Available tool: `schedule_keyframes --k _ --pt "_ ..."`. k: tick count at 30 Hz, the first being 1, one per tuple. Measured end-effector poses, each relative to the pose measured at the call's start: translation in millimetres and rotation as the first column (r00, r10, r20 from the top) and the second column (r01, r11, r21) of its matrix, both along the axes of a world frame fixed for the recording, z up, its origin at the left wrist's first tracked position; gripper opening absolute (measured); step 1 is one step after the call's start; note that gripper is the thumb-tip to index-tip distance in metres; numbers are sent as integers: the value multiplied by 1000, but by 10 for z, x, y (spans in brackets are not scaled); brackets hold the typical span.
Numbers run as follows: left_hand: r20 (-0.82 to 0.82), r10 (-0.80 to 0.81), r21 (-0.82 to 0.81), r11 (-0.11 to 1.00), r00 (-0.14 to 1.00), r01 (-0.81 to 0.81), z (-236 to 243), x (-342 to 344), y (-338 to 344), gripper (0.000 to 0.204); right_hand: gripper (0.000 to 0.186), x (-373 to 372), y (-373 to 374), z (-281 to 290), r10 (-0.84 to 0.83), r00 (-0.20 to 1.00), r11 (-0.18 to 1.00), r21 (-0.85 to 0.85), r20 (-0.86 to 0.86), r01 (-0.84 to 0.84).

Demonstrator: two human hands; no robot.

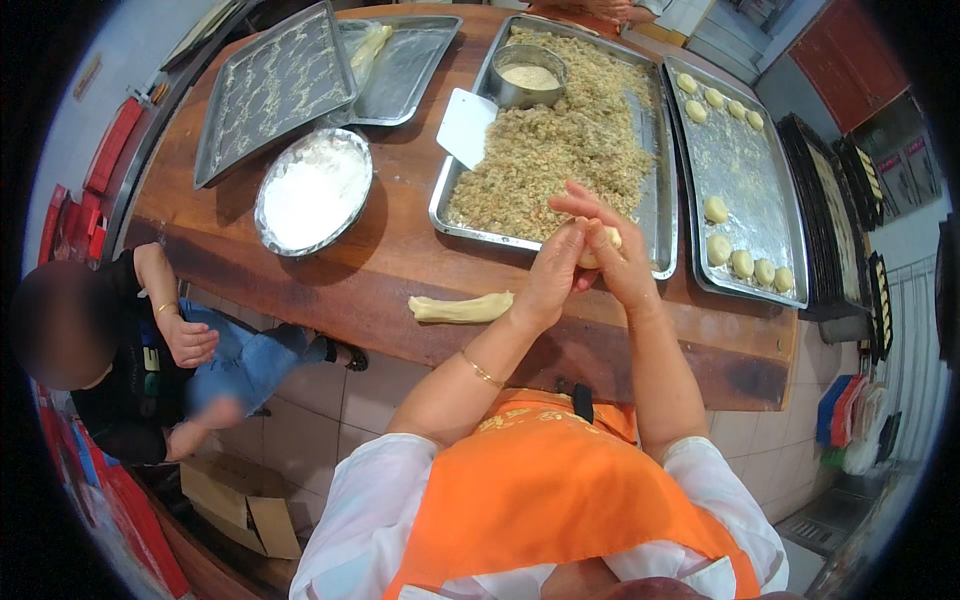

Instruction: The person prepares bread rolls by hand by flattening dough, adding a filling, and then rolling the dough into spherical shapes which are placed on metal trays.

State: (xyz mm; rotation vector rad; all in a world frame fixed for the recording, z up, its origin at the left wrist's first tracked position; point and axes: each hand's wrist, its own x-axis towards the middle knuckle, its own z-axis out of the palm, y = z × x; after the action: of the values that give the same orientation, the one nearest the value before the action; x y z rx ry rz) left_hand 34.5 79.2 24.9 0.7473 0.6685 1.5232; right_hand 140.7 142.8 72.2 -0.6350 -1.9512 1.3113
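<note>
In the head view, the person's left hand and right hand are pressed together right of the frame's middle, cupped about a pale dough piece that shows only in part between thumbs and palms; some right-hand fingers stretch free toward the upper left. Whether filling sits inside the dough cannot be told. The hands are above the near edge of a large metal tray heaped with crumbly filling, on which a round tin rests, while a white scraper overlaps the heap's left side. Below centre, a dough strip lies on the wooden table; left of centre stands a foil-lined bowl of white powder. At the upper right, another tray carries small dough rounds in two groups. As a judgement, pressing too hard or unevenly could thin and split the dough, and a loosened palm could let it drop into the filling below. The strip, lying uncovered, might dry out, and being close to the left forearm, it could be brushed by a low elbow.
</note>
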Motion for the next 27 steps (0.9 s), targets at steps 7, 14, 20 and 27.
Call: schedule_keyframes --k 7,14,20,27 --pt "159 69 -134 990 985 -48 197 161 -99 52 48 19 27 -39 -76 991 997 1 -106 76" --pt "-109 15 -44 999 994 -20 18 88 -45 55 61 167 95 -27 86 992 994 53 91 -91" --pt "-75 -65 -3 998 995 65 30 94 -65 64 59 70 35 -9 -86 977 993 62 -193 100" --pt "-283 140 20 990 949 -140 248 210 -76 51 67 161 109 5 78 995 996 -29 -62 -80"
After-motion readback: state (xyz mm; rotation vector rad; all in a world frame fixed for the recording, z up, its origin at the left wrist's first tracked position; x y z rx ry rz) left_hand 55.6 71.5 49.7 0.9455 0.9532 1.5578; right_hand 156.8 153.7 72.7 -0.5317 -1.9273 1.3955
